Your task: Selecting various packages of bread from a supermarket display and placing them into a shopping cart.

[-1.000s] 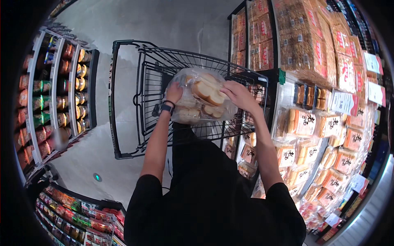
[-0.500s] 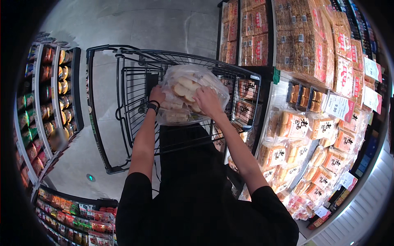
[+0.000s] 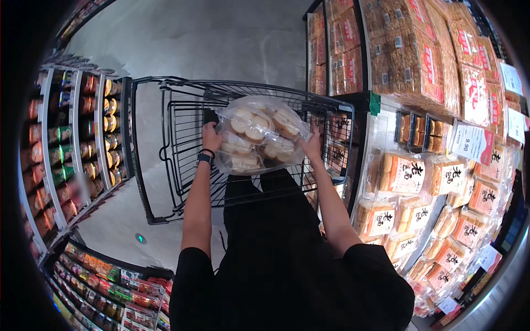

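Observation:
Between my hands is a clear plastic bag (image 3: 238,158) holding several pale bread pieces (image 3: 247,123) in clear wrap. My left hand (image 3: 211,138), with a dark band on its wrist, is closed on the bag's left edge. At the right edge my right hand (image 3: 311,148) grips the plastic, its fingers partly hidden. The bag is over the black wire shopping cart (image 3: 182,113), which stands sideways in front of me. Whether the bag rests on the cart or is held up, I cannot tell.
Packaged bread loaves (image 3: 400,174) fill a display at the right, with large stacked packs (image 3: 425,60) behind them and price cards (image 3: 469,143) above. Shelves of jars and packets (image 3: 61,138) stand at the left. More packets (image 3: 110,284) line a rack at the lower left.
My right hand has moved from on top of the bread to the bag's right edge. The bag now lies more spread, showing more bread. The view has shifted slightly.

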Motion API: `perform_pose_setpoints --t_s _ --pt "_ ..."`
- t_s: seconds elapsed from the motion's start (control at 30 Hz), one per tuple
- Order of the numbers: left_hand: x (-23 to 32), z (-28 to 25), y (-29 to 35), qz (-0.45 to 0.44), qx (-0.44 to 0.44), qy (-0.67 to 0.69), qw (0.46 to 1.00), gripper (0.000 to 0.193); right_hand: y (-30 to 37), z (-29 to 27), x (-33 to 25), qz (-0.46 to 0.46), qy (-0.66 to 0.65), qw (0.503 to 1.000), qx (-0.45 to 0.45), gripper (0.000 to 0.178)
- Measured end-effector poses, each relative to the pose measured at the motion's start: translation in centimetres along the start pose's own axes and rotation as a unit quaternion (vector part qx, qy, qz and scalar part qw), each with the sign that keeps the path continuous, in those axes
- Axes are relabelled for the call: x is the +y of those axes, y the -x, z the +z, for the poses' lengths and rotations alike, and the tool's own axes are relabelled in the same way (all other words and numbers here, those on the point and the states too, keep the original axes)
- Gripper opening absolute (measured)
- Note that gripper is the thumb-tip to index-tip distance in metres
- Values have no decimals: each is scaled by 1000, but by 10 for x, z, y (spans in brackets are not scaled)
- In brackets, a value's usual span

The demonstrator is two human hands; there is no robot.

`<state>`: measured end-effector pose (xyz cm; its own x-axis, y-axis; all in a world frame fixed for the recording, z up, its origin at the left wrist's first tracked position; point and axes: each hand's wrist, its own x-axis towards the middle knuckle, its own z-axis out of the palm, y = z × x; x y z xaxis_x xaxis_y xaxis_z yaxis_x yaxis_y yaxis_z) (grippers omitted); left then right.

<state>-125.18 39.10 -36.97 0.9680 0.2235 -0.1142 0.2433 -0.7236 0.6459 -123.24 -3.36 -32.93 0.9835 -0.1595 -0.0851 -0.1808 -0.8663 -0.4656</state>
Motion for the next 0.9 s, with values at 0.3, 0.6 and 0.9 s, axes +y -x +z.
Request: perform_pose_setpoints --t_s 0.3,0.6,0.9 --pt "17 20 -3 -226 -161 -227 933 32 -21 -28 25 168 -358 890 -228 32" --pt "35 -46 27 -226 -41 -97 968 28 -2 -91 -44 299 -620 671 -276 35" --pt "2 -42 72 -159 -36 -55 985 22 6 -76 -20 249 -592 717 -269 43"
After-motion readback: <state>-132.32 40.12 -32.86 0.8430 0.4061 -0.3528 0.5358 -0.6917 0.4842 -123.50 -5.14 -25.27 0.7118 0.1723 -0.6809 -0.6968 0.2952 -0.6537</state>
